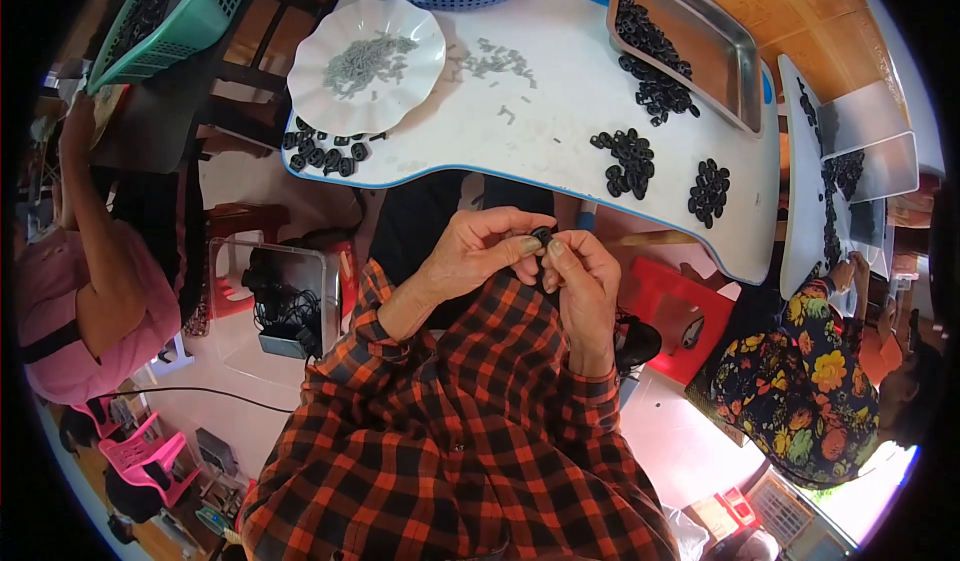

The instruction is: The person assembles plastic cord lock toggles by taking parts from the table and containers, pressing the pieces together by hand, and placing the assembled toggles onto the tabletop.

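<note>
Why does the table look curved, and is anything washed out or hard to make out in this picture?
Head view: the fisheye lens bends the white table edge and blackens the corners; daylight blows out the lower right floor; the small black part pinched between the left hand and right hand is too small to resolve.

Bright, even daylight; fisheye-bent edges.

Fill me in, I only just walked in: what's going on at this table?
A person in a red and black checked shirt holds one small black ring between the fingertips of both hands, left hand and right hand, just below the white table. On the table lie heaps of black rings, a white plate of small grey pieces and a metal tray. Other people sit on either side.
</note>
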A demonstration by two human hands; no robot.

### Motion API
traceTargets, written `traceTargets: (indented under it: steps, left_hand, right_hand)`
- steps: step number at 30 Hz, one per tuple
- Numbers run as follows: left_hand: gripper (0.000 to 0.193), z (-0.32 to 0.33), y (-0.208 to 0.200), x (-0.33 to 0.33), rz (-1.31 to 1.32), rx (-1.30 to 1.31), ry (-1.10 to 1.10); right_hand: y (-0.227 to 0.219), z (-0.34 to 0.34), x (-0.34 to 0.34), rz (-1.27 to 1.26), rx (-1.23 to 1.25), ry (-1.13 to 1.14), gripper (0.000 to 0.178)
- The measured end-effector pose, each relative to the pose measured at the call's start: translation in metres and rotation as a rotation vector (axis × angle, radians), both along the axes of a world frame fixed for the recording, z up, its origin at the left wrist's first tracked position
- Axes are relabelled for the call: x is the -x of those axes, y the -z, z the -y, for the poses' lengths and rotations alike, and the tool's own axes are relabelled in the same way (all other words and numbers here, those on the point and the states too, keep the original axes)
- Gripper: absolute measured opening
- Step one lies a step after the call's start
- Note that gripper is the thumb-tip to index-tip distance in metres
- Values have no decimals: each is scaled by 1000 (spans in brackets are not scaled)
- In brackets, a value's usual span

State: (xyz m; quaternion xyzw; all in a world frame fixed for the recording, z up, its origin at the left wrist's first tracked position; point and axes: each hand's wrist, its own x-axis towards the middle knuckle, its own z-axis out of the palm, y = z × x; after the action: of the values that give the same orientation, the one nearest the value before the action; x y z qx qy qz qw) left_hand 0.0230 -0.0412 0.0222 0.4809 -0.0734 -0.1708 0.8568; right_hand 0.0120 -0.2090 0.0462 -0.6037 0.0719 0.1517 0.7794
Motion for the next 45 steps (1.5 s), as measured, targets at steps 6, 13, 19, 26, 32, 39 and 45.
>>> traceTargets:
  steps: [6,13,19,26,32,39,45]
  left_hand:
    - [29,-1,0,0,-24,33,-37]
    - [27,6,1,7,88,-91,-132]
    - [23,4,-3,3,290,-300,-190]
    - [18,1,-7,3,348,-407,-228]
    - [23,0,-4,3,328,-362,-180]
    - [23,1,-3,5,33,-49,-110]
    - [25,-1,-2,1,63,-119,-120]
  right_hand:
    - [-3,-5,-1,46,28,23,12]
    - [0,-5,1,49,1,25,9]
    - [-2,-8,2,17,-57,44,9]
    - [-1,-12,1,5,-38,25,11]
    - [-2,-12,0,13,-67,55,12]
    - [-4,-10,-1,97,104,-6,14]
    - [0,-14,-2,88,113,-16,11]
